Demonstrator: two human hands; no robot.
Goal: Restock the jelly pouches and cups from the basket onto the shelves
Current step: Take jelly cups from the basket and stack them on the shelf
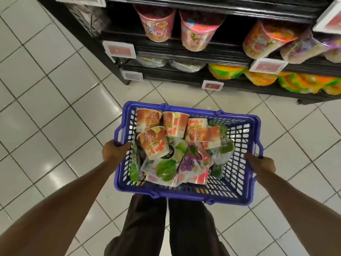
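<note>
A blue plastic basket hangs in front of me above the tiled floor. My left hand grips its left rim and my right hand grips its right rim. Inside lie several orange-and-white jelly cups at the far end. Several flat jelly pouches with green, purple and pink fruit prints are piled at the near end. The black shelves stand just beyond the basket.
The shelves hold pink tubs, orange tubs and yellow-green packs, with white price tags on the edges. The shelf's left end stands at the upper left. My dark trouser legs are under the basket.
</note>
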